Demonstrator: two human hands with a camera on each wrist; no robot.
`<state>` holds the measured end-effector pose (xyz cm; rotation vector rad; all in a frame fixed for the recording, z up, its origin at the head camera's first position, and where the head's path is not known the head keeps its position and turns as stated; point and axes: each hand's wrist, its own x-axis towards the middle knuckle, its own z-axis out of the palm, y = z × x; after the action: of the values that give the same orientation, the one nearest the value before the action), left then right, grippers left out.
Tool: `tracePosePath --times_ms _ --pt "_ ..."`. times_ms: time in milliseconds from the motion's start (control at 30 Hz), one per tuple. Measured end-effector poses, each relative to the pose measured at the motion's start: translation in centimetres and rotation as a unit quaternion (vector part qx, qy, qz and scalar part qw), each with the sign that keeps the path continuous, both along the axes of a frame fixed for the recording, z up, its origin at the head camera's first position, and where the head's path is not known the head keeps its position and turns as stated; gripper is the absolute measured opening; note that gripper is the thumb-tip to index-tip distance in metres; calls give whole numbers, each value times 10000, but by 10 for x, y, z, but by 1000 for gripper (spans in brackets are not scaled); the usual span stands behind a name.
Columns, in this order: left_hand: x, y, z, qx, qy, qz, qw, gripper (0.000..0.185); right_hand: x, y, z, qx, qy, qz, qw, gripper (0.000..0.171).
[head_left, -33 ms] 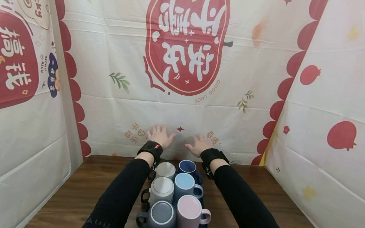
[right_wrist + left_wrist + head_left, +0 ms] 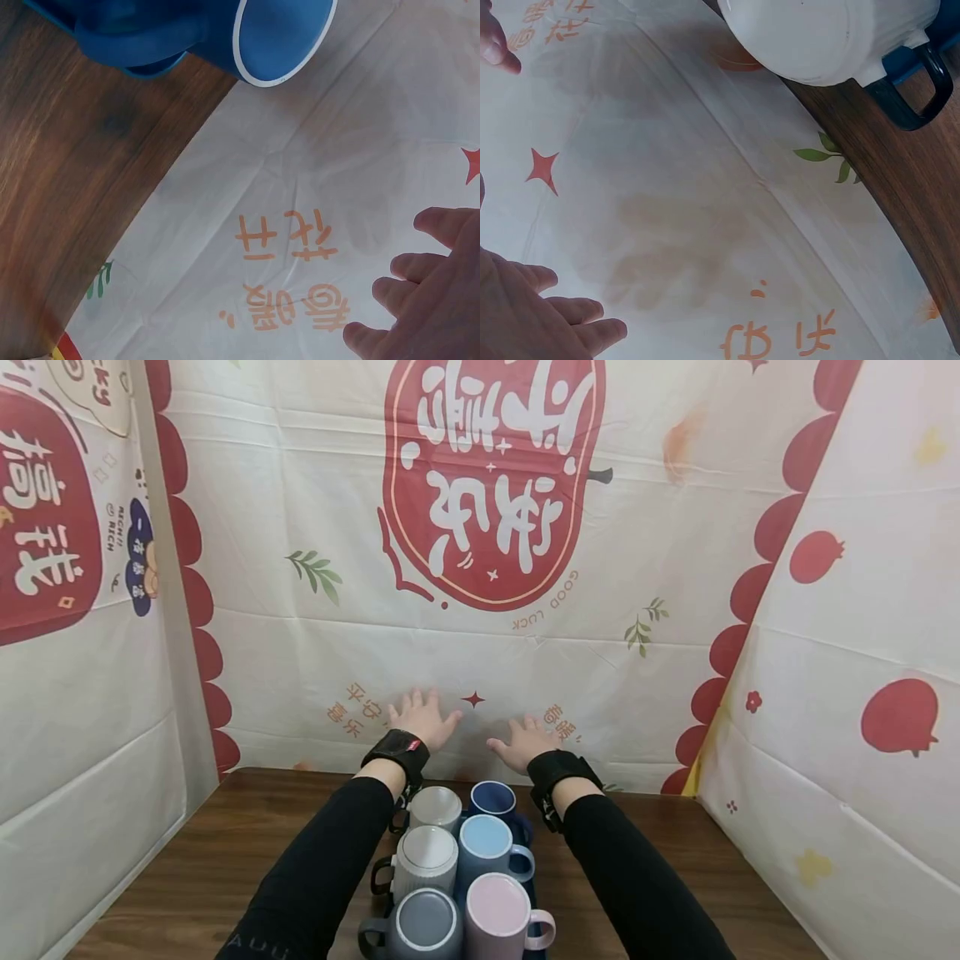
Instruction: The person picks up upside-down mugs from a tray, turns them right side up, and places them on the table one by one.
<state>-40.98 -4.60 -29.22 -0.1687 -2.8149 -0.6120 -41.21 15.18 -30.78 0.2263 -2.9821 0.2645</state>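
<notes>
Six mugs stand in two rows of three on a dark blue tray [image 2: 534, 837] at the near middle of the wooden tabletop [image 2: 225, 852], packed rim to rim, seemingly so the tray can carry them as one lot. The left row runs from a white mug [image 2: 435, 807] at the back, through a ribbed white mug [image 2: 424, 860], to a grey mug [image 2: 420, 927] nearest the person; the right row runs from a dark blue mug [image 2: 492, 798], through a light blue mug [image 2: 486, 847], to a pink mug [image 2: 499, 917]. All stand upright with mouths open to the top, and the handles point outward, to the sides of the tray. Both arms reach over and past the mugs. The left hand [image 2: 423, 718] and the right hand [image 2: 523, 743] are raised side by side before the printed cloth backdrop [image 2: 300, 652], palms toward it, fingers [image 2: 420, 289] spread and straight, holding nothing; whether they touch the cloth cannot be told. The nearest mugs are the two at the back, just under the wrists.
</notes>
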Motion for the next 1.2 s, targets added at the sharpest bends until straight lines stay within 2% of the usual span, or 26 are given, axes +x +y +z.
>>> tracePosePath --times_ms 200,267,333,433,533,633,733,800,867,933,1000,1100,1200 --pt "-4 -4 -5 24 -120 -75 9999 77 10 3 2 -111 -85 43 9999 71" --pt "1 -10 -3 95 -85 -183 9998 76 12 6 2 -165 -51 166 9997 70" --pt "11 -20 -2 252 24 -459 9986 74 17 12 2 -280 16 412 9988 69" --pt "36 -45 -6 613 155 -1206 9907 68 35 26 0 -880 184 1009 9908 63" --pt "70 -77 -24 1132 -4 -1929 9747 62 66 46 -10 -1642 223 1504 9746 57" --pt "100 -105 -50 1609 -261 -2104 9639 56 97 66 -26 -2253 129 1559 9616 55" --pt "116 -120 -72 2061 -425 -1993 9571 51 120 78 -40 -2733 118 1410 9515 54" --pt "119 -123 -80 2288 -472 -2011 9513 49 130 82 -44 -3089 220 1388 9407 52" --pt "118 -121 -83 2449 -489 -2027 9468 47 136 83 -44 -3431 353 1429 9277 49" --pt "116 -118 -82 2514 -475 -2036 9450 47 138 83 -42 -3733 462 1485 9146 46" --pt "115 -114 -80 2533 -428 -2001 9455 47 137 82 -41 -3888 544 1535 9068 44" --pt "116 -109 -78 2641 -486 -1979 9427 47 134 81 -44 -4004 486 1523 9023 42" --pt "113 -105 -74 2841 -519 -2033 9356 44 120 79 -50 -3832 274 1443 9119 38"
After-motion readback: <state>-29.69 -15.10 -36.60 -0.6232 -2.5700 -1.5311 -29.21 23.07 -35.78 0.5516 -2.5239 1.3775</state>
